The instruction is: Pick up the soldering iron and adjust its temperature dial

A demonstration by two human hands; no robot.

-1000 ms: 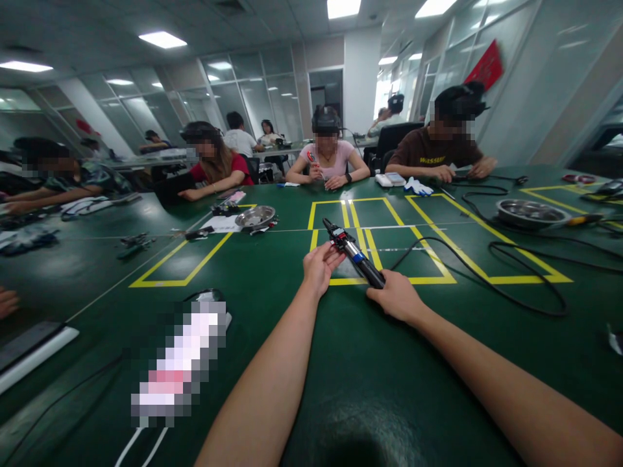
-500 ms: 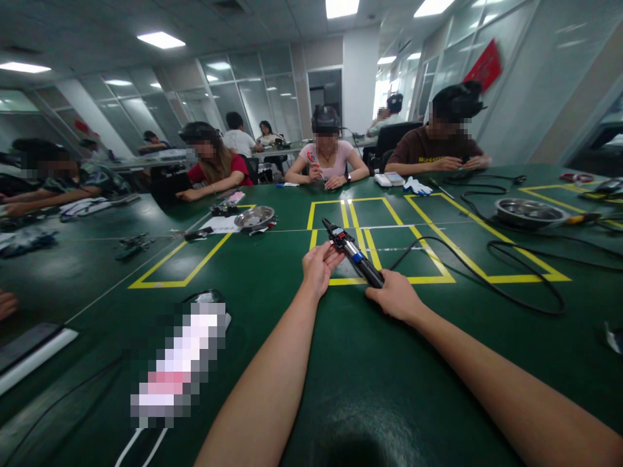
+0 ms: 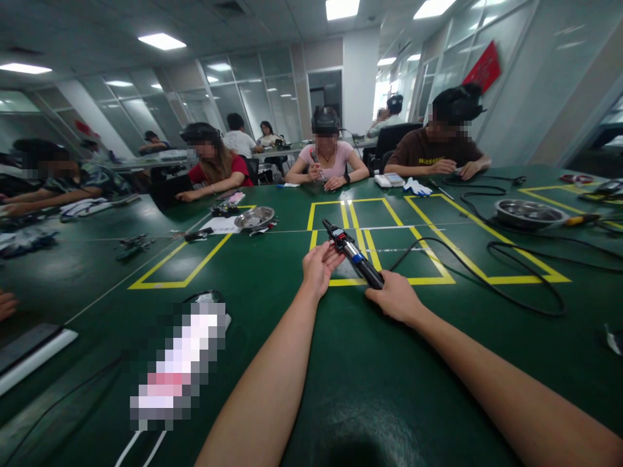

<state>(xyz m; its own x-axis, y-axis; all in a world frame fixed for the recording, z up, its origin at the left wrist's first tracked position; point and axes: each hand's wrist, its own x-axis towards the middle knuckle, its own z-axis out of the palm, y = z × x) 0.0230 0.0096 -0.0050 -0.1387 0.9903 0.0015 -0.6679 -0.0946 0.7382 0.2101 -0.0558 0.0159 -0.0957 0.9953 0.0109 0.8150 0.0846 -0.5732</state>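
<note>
My right hand [image 3: 396, 295] is closed around the rear of a slim, pen-like tool with a black handle, a silver barrel and a blue band [image 3: 358, 257]. The tool slants away to the upper left, above the table. At its front end, my left hand [image 3: 320, 267] holds a small dark part with a bit of red [image 3: 337, 235], thumb and fingers around its near side. Where tool and part meet is too small to make out. A black cable [image 3: 457, 256] runs rightward from beside my right hand.
Yellow tape [image 3: 418, 281] marks rectangles on the green table [image 3: 370, 370]. A metal bowl [image 3: 254, 216] lies left, another metal bowl [image 3: 530, 211] right. A blurred-out bright object [image 3: 187, 357] with white cords is near my left arm. White gloves [image 3: 417, 187] lie across the table, where several people sit.
My hands, the tool and the small part stay in place. Across the table, the hands of the person in brown have shifted slightly.
</note>
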